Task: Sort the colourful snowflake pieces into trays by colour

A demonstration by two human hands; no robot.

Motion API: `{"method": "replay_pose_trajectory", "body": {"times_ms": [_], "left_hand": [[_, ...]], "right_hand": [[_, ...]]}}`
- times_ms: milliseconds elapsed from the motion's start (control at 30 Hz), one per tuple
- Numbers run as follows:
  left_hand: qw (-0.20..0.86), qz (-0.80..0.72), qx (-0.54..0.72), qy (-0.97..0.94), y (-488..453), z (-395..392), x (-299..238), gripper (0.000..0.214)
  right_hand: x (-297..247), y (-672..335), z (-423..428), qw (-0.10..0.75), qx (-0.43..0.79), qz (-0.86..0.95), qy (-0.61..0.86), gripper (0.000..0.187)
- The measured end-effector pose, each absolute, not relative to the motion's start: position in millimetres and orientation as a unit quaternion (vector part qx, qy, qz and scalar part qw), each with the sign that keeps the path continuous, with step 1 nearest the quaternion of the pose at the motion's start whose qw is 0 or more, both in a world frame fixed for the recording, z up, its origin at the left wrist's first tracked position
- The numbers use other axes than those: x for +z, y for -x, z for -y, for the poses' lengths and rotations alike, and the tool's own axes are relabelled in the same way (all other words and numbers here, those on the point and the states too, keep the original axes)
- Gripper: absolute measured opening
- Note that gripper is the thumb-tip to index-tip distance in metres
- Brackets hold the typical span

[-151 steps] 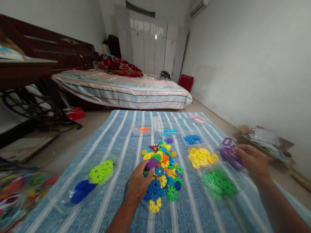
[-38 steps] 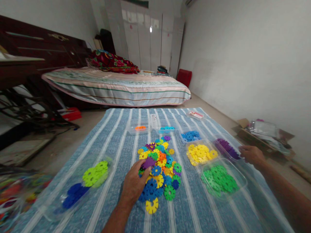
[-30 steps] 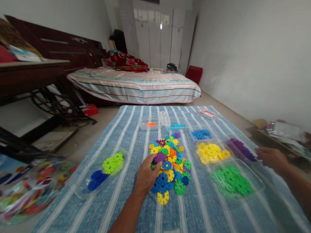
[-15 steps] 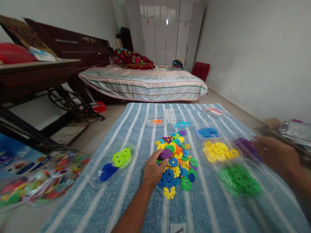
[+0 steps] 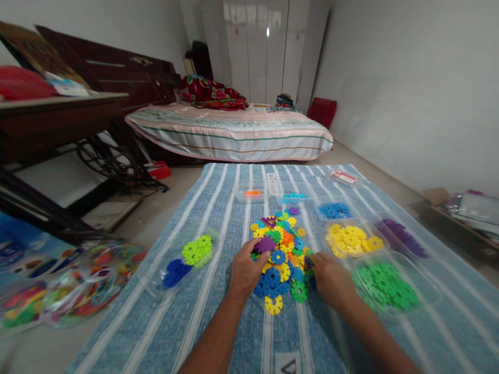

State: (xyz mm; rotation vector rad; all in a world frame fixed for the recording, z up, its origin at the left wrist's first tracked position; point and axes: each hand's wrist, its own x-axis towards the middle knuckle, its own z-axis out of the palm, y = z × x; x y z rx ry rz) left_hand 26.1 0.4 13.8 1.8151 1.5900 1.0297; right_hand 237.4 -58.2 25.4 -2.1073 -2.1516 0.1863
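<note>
We see that the right hand (image 5: 331, 279) has left the sorted purple pieces (image 5: 403, 238), where it was 0.5 s ago, and now reaches into the right edge of the mixed pile (image 5: 286, 270). Its fingertips dip among the discs there; we cannot tell whether they grip 1. The left hand (image 5: 245, 266) has stayed at the pile's left side, thumb and fingers closed on a purple disc (image 5: 266, 244) above the other pieces. With the right arm moved inward, we now see the purple pieces uncovered, with the green pieces (image 5: 385, 284) nearer us on the striped cloth (image 5: 156, 332). At the bottom edge, a white card (image 5: 288, 362) shows more than it did 0.5 s ago.
</note>
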Motion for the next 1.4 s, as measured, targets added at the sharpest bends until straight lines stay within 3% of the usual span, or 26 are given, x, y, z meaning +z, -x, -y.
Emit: {"method": "replay_pose_trajectory", "body": {"times_ms": [333,633,833,1067,1200,1267,1400], "left_hand": [[0.29,-0.585,0.396,-0.645,-26,0,14,0.043],[0.326,-0.576,0.429,-0.615,-24,-3,9,0.043],[0.35,-0.568,0.448,-0.595,-24,-4,4,0.042],[0.345,-0.573,0.457,-0.586,-25,-5,5,0.038],[0.341,-0.577,0.457,-0.584,-25,-6,3,0.038],[0.344,-0.575,0.459,-0.583,-25,-5,3,0.037],[0.364,-0.57,0.467,-0.569,-25,-4,7,0.034]], "right_hand": [[23,-240,61,0.112,0.046,0.701,0.703,0.021],[22,-240,68,0.095,0.016,0.696,0.712,0.029],[10,-238,81,0.148,-0.029,0.699,0.7,0.028],[30,-255,98,0.284,-0.135,0.691,0.651,0.023],[54,-287,109,0.248,-0.208,0.612,0.721,0.024],[60,-294,112,0.246,-0.207,0.596,0.736,0.026],[54,-269,109,0.332,-0.116,0.656,0.668,0.023]]}}
